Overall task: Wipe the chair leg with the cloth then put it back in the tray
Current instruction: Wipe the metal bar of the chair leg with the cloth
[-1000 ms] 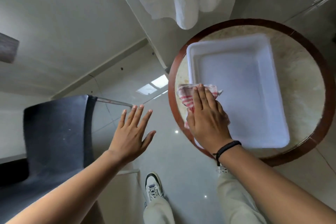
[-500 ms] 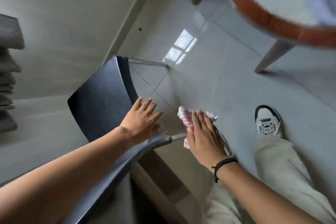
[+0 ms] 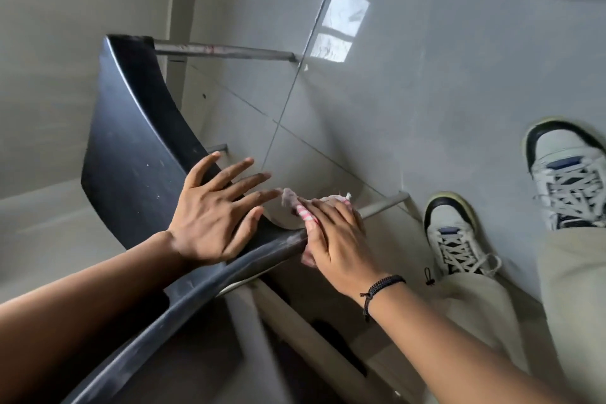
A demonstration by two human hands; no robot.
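The fingers of the right hand are closed over the red-and-white cloth, pressing it where the pale chair leg meets the front corner of the black chair — the cloth bunches out past the fingertips. The left hand lies flat on the seat, just beside the cloth, its fingers spread apart and holding nothing. A black bracelet circles the right wrist. On the grey tiled floor stand two white sneakers — near the leg.
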